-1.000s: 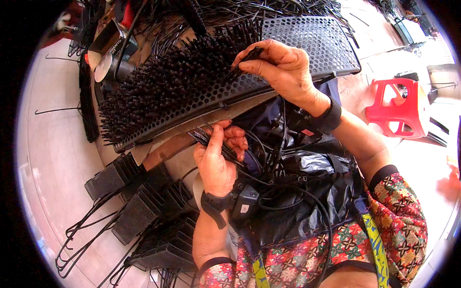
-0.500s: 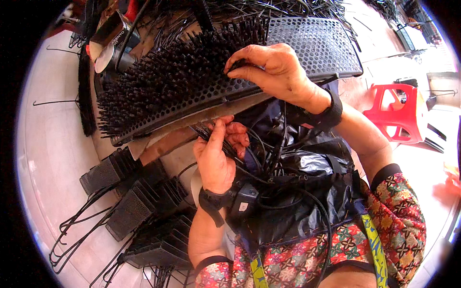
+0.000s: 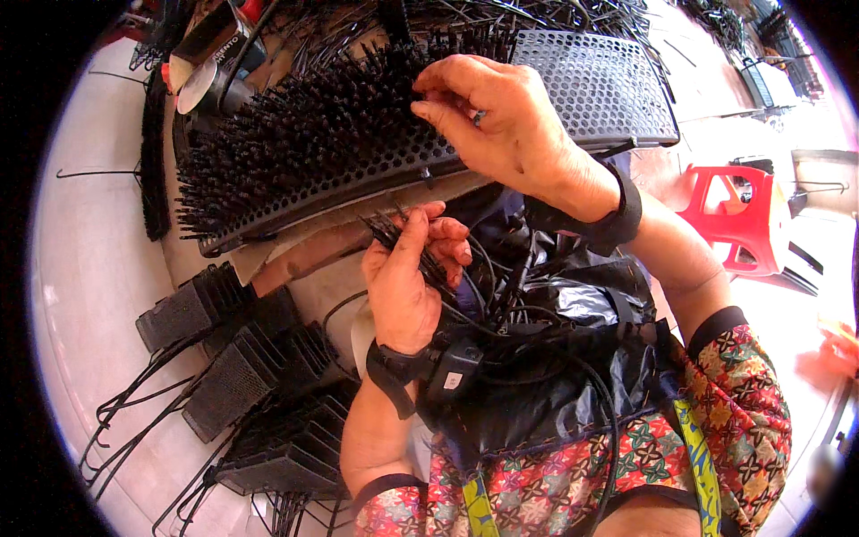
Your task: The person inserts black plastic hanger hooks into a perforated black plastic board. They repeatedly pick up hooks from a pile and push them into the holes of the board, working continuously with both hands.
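A long, curved black perforated panel (image 3: 586,85) lies across in front of me, with upright black tufts (image 3: 295,134) crowding its left and middle part. Over the border between tufts and bare holes is my right hand (image 3: 514,125), thumb and forefinger curled toward each other at the tufts. Whatever lies between those fingertips is lost against the dark tufts. Below the panel's front edge, my left hand (image 3: 407,286) is closed around a bundle of thin black strips (image 3: 385,231), their ends sticking up past the thumb. Dark smudges mark the fingers.
Several black block-shaped pieces with long wire handles (image 3: 237,367) lie at the lower left. A red plastic stool (image 3: 738,219) stands at the right. Loose black strips (image 3: 573,16) are heaped behind the panel. A black plastic apron (image 3: 537,376) and a cable cover my lap.
My right hand has shifted slightly up and left, and its thumb and forefinger are farther apart. The left hand keeps the bundle, whose ends now show more.
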A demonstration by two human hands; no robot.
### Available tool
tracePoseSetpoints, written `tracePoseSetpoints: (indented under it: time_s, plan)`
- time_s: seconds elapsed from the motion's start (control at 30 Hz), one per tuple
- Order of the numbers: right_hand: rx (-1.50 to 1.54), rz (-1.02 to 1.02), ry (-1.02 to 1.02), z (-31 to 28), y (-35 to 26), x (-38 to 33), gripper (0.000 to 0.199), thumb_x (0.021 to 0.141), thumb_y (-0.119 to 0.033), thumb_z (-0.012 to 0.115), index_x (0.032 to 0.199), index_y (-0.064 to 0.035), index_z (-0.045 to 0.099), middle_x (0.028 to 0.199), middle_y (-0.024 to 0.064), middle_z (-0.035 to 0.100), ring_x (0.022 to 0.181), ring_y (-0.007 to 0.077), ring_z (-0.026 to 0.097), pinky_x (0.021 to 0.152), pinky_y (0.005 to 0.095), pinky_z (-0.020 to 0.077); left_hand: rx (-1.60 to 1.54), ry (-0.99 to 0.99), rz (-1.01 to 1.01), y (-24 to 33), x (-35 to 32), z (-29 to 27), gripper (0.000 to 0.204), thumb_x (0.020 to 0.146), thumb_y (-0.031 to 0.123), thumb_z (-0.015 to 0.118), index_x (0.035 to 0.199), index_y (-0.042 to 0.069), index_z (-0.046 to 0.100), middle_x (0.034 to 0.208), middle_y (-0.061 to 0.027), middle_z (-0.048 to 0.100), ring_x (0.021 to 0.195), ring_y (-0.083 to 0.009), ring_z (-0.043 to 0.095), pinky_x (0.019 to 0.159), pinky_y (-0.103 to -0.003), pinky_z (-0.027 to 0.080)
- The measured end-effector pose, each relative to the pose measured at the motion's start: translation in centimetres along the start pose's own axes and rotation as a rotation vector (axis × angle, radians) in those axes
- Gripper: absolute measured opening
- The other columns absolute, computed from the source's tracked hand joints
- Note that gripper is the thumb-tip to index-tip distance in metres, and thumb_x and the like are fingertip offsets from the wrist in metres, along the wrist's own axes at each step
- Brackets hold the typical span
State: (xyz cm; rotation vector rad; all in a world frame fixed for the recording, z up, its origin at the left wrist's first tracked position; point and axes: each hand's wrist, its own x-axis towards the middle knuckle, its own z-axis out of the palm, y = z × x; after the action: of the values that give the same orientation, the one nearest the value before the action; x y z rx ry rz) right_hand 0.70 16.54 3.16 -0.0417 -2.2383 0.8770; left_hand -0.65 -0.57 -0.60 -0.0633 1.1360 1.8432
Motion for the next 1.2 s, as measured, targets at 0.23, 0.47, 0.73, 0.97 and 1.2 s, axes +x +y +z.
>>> tracePoseSetpoints:
  time_s: [0.23, 0.47, 0.73, 0.97, 1.2]
  plan:
    - [0.006, -0.132, -0.051, 0.0, 0.5, 0.5, 0.011, 0.067, -0.004, 0.062, 0.07, -0.001, 0.052, 0.065, 0.0154, 0.054, 0.063, 0.0361, 0.056, 0.053, 0.0408, 0.045, -0.041, -0.006, -0.01, 0.0, 0.2, -0.1, 0.026, 0.088, 0.021, 0.049, 0.104, 0.0, 0.052, 0.086, -0.011, 0.061, 0.069, -0.0164, 0.059, 0.05, -0.024, 0.042]
    - [-0.047, -0.338, -0.218, 0.4, 1.6, 2.4, 0.011, 0.062, -0.006, 0.059, 0.063, -0.0009, 0.05, 0.064, 0.0154, 0.055, 0.063, 0.0369, 0.055, 0.054, 0.0429, 0.045, -0.071, -0.074, -0.046, -0.2, 0.5, -0.2, 0.03, 0.088, 0.021, 0.049, 0.111, 0.001, 0.05, 0.095, -0.0154, 0.059, 0.079, -0.021, 0.06, 0.067, -0.034, 0.052]
    - [-0.163, -0.39, -0.098, -0.4, 2.6, 0.4, 0.011, 0.066, -0.011, 0.063, 0.068, -0.0027, 0.056, 0.076, 0.0099, 0.058, 0.072, 0.0313, 0.055, 0.065, 0.0379, 0.0462, -0.047, -0.139, -0.17, -0.1, 0.3, -0.2, 0.037, 0.09, 0.035, 0.047, 0.116, 0.008, 0.047, 0.083, -0.0126, 0.06, 0.06, -0.0194, 0.058, 0.048, -0.03, 0.046]
    - [-0.131, -0.194, 0.078, -1.7, -0.4, -3.7, 0.037, 0.066, -0.01, 0.069, 0.098, 0.002, 0.054, 0.089, 0.016, 0.056, 0.081, 0.0336, 0.053, 0.07, 0.0388, 0.0463, 0.005, -0.188, -0.185, 0.0, 0.3, 0.5, 0.035, 0.09, 0.034, 0.047, 0.113, 0.008, 0.049, 0.071, -0.0082, 0.056, 0.048, -0.0145, 0.049, 0.037, -0.025, 0.033]
    - [0.786, 0.839, -0.162, -1.8, -2.2, -4.3, 0.024, 0.084, -0.02, 0.06, 0.086, 0.0048, 0.06, 0.071, 0.0043, 0.061, 0.057, 0.0076, 0.054, 0.051, 0.0224, 0.0466, -0.017, -0.362, -0.174, 0.2, -0.3, 0.8, 0.031, 0.089, 0.027, 0.049, 0.103, -0.001, 0.053, 0.072, -0.0128, 0.059, 0.052, -0.0181, 0.055, 0.04, -0.025, 0.039]
